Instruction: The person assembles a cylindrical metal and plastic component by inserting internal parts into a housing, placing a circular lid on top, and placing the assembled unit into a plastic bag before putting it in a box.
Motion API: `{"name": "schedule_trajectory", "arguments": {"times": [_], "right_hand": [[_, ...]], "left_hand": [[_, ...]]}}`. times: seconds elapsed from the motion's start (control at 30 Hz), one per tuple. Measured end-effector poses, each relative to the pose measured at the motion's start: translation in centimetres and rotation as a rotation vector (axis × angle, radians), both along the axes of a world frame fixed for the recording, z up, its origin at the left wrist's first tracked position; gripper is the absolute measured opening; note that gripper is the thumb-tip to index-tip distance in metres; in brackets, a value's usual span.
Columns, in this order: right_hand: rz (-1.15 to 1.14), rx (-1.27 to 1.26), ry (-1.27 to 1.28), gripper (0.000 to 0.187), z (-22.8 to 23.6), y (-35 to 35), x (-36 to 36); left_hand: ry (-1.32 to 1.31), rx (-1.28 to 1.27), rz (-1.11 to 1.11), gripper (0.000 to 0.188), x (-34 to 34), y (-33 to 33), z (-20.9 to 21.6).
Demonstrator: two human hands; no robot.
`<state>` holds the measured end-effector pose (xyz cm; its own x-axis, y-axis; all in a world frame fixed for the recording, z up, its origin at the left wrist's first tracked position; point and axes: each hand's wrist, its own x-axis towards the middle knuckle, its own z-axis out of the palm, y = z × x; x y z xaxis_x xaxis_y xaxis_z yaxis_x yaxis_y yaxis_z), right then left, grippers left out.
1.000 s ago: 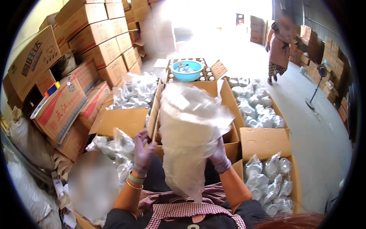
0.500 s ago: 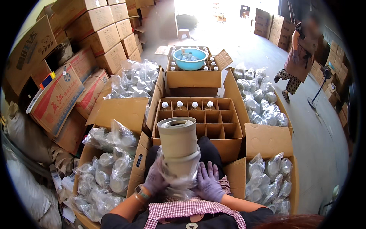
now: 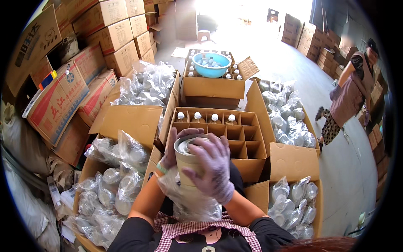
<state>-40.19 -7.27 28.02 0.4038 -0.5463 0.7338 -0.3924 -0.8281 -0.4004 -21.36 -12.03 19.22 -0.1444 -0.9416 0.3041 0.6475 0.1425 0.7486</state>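
Right hand (image 3: 212,170), in a thin lavender glove: fingers spread and bent over the near-right rim of a cream cylinder (image 3: 180,161); blur hid whether the fingertips pressed on it. Left hand (image 3: 168,154), gloved too, lay along the far-left side near the top, thumb and fingers apart; could not tell how firmly it held. The cylinder stood roughly upright over the lap, ringed top facing up, a crumpled clear plastic bag (image 3: 191,206) gathered about its lower part.

Change: half a second earlier both hands were low, by the bag; now both were up at the rim. Judged that handling had shifted from the wrapping to the cylinder's top.

Just beyond: a divided carton (image 3: 252,170), white-capped bottles (image 3: 214,119) in its far row. Open cartons of bagged clear containers (image 3: 126,195) flanked the lap. Farther off, a blue basin (image 3: 215,73). A co-worker (image 3: 350,94), far right, had come nearer.
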Motion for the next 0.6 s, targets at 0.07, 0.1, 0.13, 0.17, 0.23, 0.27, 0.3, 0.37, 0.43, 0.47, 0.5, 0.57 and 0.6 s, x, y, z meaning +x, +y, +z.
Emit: {"name": "schedule_trajectory", "arguments": {"times": [0.07, 0.1, 0.13, 0.17, 0.23, 0.27, 0.3, 0.37, 0.43, 0.47, 0.5, 0.57, 0.6], "right_hand": [[0.291, 0.161, -0.199, 0.048, -4.3, -5.6, -2.5], [0.460, 0.595, -0.573, 0.047, -6.5, -7.8, -2.6], [0.595, 1.052, -0.742, 0.044, -7.2, -9.4, -2.0], [0.755, 1.536, -0.907, 0.042, -8.2, -10.2, -0.4], [0.563, 1.107, -0.582, 0.040, -13.3, -13.2, 0.2], [0.519, 1.120, -0.594, 0.039, -12.6, -13.6, 0.2], [0.458, 1.129, -0.598, 0.038, -11.6, -13.9, -0.3], [0.299, 0.870, -1.009, 0.044, -7.3, -9.7, -1.8], [0.289, 0.253, -0.506, 0.056, -5.7, -6.0, -3.0], [0.345, 0.244, -0.476, 0.056, -4.9, -5.5, -3.0], [0.396, 0.237, -0.438, 0.055, -3.9, -4.7, -3.1], [0.511, 0.644, -0.505, 0.071, -6.1, -6.5, -3.9], [0.543, 0.761, -0.111, 0.066, -15.4, -12.0, -8.1]], "left_hand": [[-0.409, -0.274, 0.416, 0.065, -0.6, 2.7, -0.2], [-0.812, -0.430, 0.488, 0.059, -2.4, 5.0, 2.4], [-1.174, -0.625, 0.610, 0.055, -3.9, 7.5, 5.2], [-1.293, -0.732, 0.528, 0.052, -5.9, 10.7, 4.4], [-1.282, -1.048, 0.414, 0.051, -9.0, 14.4, -2.3], [-1.195, -0.855, 0.490, 0.057, -5.9, 13.7, -1.1], [-1.057, -0.674, 0.555, 0.064, -2.9, 12.9, 0.1], [-0.499, -0.241, 0.507, 0.082, -1.6, 10.0, 6.0], [-0.477, -0.169, 0.554, 0.087, -2.3, 9.1, 5.3], [-0.460, -0.132, 0.568, 0.090, -2.8, 8.5, 4.7], [-0.437, -0.105, 0.575, 0.092, -3.0, 8.1, 4.7], [-0.385, -0.182, 0.540, 0.092, -3.0, 8.8, 4.3], [-0.323, -0.232, 0.483, 0.093, -4.2, 9.1, 4.0]]}}
